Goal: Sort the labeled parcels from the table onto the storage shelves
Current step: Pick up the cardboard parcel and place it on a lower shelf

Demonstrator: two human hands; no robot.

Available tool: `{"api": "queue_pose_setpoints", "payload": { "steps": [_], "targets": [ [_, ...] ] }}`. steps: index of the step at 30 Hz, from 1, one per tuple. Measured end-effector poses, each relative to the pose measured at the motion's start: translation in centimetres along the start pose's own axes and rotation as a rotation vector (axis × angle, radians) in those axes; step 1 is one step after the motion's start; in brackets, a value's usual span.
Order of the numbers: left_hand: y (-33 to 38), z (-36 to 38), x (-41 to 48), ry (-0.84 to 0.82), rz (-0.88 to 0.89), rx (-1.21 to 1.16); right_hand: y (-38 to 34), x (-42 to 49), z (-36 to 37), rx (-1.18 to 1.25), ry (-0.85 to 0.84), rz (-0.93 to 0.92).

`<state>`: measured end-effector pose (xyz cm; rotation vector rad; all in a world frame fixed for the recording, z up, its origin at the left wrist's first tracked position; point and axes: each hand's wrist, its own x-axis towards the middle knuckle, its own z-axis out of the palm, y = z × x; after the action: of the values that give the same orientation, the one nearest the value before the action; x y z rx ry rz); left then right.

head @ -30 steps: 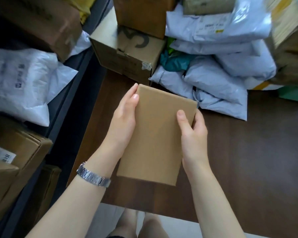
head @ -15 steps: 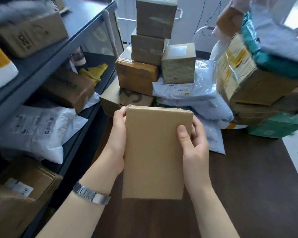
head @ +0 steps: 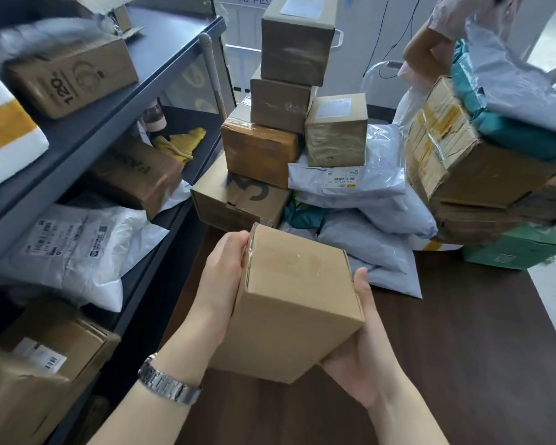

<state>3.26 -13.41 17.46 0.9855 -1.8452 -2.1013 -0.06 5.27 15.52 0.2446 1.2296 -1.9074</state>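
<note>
A plain brown cardboard box (head: 289, 303) is held above the dark wooden table (head: 463, 364), tilted so its taped top end and one long side show. My left hand (head: 222, 284) presses flat against its left side. My right hand (head: 363, 358) cups it from below on the right, thumb up along the edge. No label shows on the visible faces. The grey metal storage shelves (head: 87, 136) stand to the left, loaded with boxes and white mailer bags (head: 74, 252).
At the table's far end stands a stack of taped brown boxes (head: 286, 101) beside grey poly mailers (head: 360, 220). At the right another person's arm (head: 430, 43) holds a pile of boxes and bags (head: 482, 149). A green box (head: 514, 248) lies beneath.
The view has lifted from the table toward the shelves and parcel stack. The box has been turned from flat-face-up to tilted, and my right hand has shifted under it.
</note>
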Motion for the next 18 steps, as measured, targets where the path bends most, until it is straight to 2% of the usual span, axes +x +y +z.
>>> {"api": "queue_pose_setpoints", "payload": {
  "steps": [2,4,6,7,10,11,13,16,18],
  "targets": [
    [-0.5,-0.3,0.0,0.053,-0.038,-0.045,0.1,-0.6,-0.1,-0.031,-0.042,-0.054],
    [-2.7,-1.2,1.1,0.1,-0.189,-0.092,-0.5,-0.7,-0.1,-0.111,-0.088,-0.135],
    [-3.9,-1.8,1.9,0.06,-0.36,-0.207,-1.1,-0.8,0.1,-0.24,-0.063,-0.229],
    [-3.9,-2.0,1.4,0.005,-0.372,-0.212,-1.1,-0.8,0.0,-0.25,-0.041,-0.276],
    [-4.7,-1.8,0.9,-0.131,-0.299,-0.195,0.1,-1.5,-0.6,-0.08,-0.105,-0.308],
    [-5.3,-1.6,1.0,-0.15,-0.249,-0.163,0.3,-1.5,-1.0,-0.071,-0.08,-0.307],
    [-5.7,-1.2,0.6,-0.146,-0.141,-0.179,0.6,0.4,-2.2,-0.218,0.037,-0.331],
    [-6.6,-1.3,1.3,-0.134,-0.068,-0.201,0.1,3.0,-2.5,-0.326,0.068,-0.32],
    [-6.9,-1.3,2.3,-0.136,-0.027,-0.173,-0.1,4.3,-2.9,-0.496,0.103,-0.294]
  ]
}}
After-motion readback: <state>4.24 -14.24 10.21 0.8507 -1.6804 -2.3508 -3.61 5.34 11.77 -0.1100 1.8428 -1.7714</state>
